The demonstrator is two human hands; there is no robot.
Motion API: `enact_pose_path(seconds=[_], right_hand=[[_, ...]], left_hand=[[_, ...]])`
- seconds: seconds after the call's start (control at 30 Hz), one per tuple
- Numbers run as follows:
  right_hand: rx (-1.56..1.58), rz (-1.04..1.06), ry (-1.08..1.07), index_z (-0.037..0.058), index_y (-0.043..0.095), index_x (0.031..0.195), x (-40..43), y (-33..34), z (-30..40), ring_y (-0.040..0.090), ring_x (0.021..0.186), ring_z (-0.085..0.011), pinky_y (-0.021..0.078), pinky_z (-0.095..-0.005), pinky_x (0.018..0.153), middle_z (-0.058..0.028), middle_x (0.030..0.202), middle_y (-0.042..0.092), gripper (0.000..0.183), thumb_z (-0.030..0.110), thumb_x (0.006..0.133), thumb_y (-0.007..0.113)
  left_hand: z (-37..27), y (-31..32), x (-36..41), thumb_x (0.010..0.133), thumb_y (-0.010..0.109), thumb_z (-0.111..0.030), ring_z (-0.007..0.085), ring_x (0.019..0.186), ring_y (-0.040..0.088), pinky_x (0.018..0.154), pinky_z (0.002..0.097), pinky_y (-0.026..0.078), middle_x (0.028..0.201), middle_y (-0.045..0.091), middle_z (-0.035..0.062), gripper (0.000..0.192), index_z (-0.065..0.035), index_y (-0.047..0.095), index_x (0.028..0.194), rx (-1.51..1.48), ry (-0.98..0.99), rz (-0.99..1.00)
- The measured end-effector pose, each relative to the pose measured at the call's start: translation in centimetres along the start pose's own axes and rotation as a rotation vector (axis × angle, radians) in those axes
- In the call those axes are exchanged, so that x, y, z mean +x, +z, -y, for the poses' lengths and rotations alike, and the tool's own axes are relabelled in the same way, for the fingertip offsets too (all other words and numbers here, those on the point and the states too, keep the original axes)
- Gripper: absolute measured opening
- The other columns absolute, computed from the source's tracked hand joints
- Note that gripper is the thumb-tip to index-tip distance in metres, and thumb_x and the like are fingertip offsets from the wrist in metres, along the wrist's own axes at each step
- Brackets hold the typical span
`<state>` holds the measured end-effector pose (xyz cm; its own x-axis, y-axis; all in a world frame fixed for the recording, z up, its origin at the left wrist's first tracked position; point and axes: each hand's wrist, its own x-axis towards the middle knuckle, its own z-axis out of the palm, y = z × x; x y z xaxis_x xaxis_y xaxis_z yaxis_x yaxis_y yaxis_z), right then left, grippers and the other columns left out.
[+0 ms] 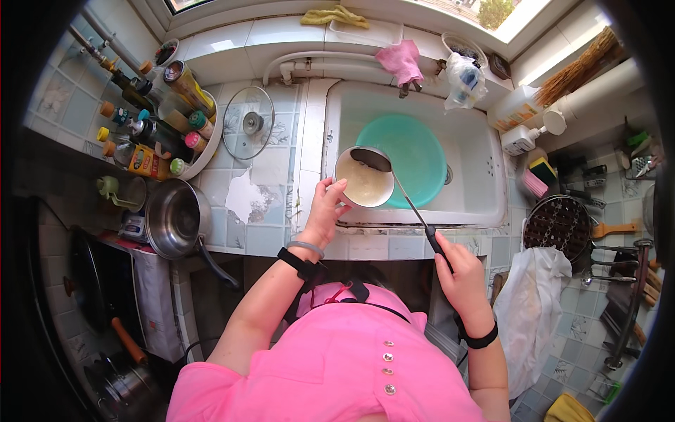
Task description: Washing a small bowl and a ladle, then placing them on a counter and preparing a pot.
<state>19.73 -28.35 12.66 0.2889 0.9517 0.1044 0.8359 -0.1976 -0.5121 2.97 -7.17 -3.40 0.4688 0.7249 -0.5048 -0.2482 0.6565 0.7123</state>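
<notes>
My left hand (325,208) grips a white bowl (365,198) by its side, with the thumb at the rim. Pale, cloudy liquid, perhaps with grains in it, fills part of the bowl. In my right hand (460,269) is the black handle of a metal ladle (414,205); its head tilts over the bowl's far right rim. Both are over the near left part of a white sink (477,158). A turquoise plastic basin (416,158) stands in the sink, partly covered by the bowl and ladle.
Left of the sink are a glass lid (248,138), a steel saucepan (176,219) with its handle past the counter edge, and a tray (213,142) of bottles. A pink cloth (399,60) hangs over the tap. Utensils and a plastic bag (532,311) hang at the right.
</notes>
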Motion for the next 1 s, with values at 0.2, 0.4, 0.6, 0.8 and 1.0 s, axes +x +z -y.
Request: enact_pose_path(seconds=[0.2, 0.4, 0.6, 0.8, 1.0], right_hand=[[0.232, 0.067, 0.119, 0.0056, 0.062, 0.123, -0.5, 0.5, -0.7, 0.062, 0.070, -0.0319, 0.0484, -0.0382, 0.063, -0.0148, 0.083, 0.063, 0.038, 0.007, 0.085, 0.064], [0.031, 0.044, 0.013, 0.0034, 0.062, 0.123, 0.0, -0.3, -0.3, 0.063, 0.076, -0.0313, 0.0501, -0.0354, 0.069, -0.0169, 0.089, 0.066, 0.038, 0.006, 0.085, 0.064], [0.367, -0.038, 0.241, 0.0023, 0.062, 0.124, -0.4, -0.9, -1.3, 0.067, 0.085, -0.0235, 0.0502, -0.0310, 0.078, -0.0147, 0.097, 0.069, 0.038, 0.003, 0.086, 0.063], [0.544, -0.099, 0.390, 0.0010, 0.059, 0.128, -0.3, -0.2, -3.0, 0.060, 0.072, -0.0114, 0.0476, -0.0253, 0.066, -0.0087, 0.089, 0.068, 0.041, 0.003, 0.088, 0.061], [0.765, -0.074, 0.542, 0.0025, 0.057, 0.132, -0.4, 1.0, -5.0, 0.052, 0.061, -0.0043, 0.0428, -0.0207, 0.055, -0.0034, 0.086, 0.066, 0.042, 0.006, 0.091, 0.059]], left_hand=[[-0.3, -0.7, 0.4, 0.086, 0.066, -0.037, 0.0190, 0.105, 0.051, 0.090, 0.0382, 0.045, 0.118, 0.051, 0.0094, 0.071, -0.0047, 0.031, 0.139, -0.031, 0.060, 0.017], [-0.2, -0.1, 0.3, 0.086, 0.065, -0.037, 0.0192, 0.103, 0.051, 0.089, 0.0381, 0.046, 0.117, 0.050, 0.0086, 0.070, -0.0055, 0.031, 0.138, -0.099, 0.027, 0.021], [0.0, -0.7, 1.1, 0.085, 0.066, -0.040, 0.0201, 0.103, 0.051, 0.088, 0.0383, 0.046, 0.116, 0.051, 0.0093, 0.071, -0.0057, 0.032, 0.137, -0.053, -0.043, 0.021], [-1.2, -0.2, 0.5, 0.084, 0.068, -0.040, 0.0216, 0.108, 0.051, 0.088, 0.0391, 0.046, 0.118, 0.050, 0.0109, 0.066, -0.0059, 0.037, 0.131, 0.075, -0.002, -0.060], [-2.6, 0.0, 0.0, 0.083, 0.069, -0.037, 0.0152, 0.091, 0.055, 0.086, 0.0404, 0.045, 0.102, 0.055, 0.0042, 0.068, -0.0046, 0.036, 0.133, 0.233, 0.063, -0.160]])
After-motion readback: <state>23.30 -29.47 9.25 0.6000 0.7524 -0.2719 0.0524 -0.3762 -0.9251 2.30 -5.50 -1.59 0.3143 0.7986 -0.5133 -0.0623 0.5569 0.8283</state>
